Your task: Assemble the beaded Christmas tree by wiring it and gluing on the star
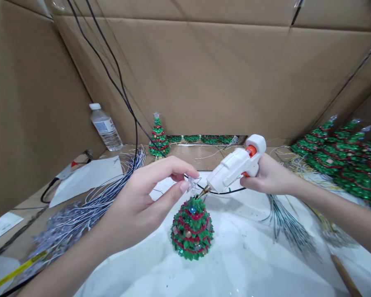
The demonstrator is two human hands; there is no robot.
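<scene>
A small cone-shaped green tree with red garlands and coloured baubles (192, 235) stands upright on a glossy white work surface (250, 264), and everything else lies around it. Just above its top, the left hand (145, 198) pinches a clear star-shaped plastic ornament (192, 185) between thumb and forefinger. The right hand (266, 175), to the tree's upper right, is wrapped around the handle of a white plastic glue gun with orange parts (227, 171). The gun's metal nozzle points down at the tree's tip; whether it touches, I cannot tell.

Brown cardboard walls (185, 78) enclose the space beyond the tree and to both sides of it. Straight beyond the tree, a long low opening in the cardboard shows the lower parts of several green trees (210, 139) and some pale wires. Far to the tree's upper left, a clear plastic bottle with a white cap (106, 128) contains clear liquid; its exact level is hard to read. At the far lower left of the tree sits a translucent plastic object (1, 268), cut off by the view, its contents unclear. Nearer the tree on that side spreads a bundle of white-wired clear ornaments (64, 227).
</scene>
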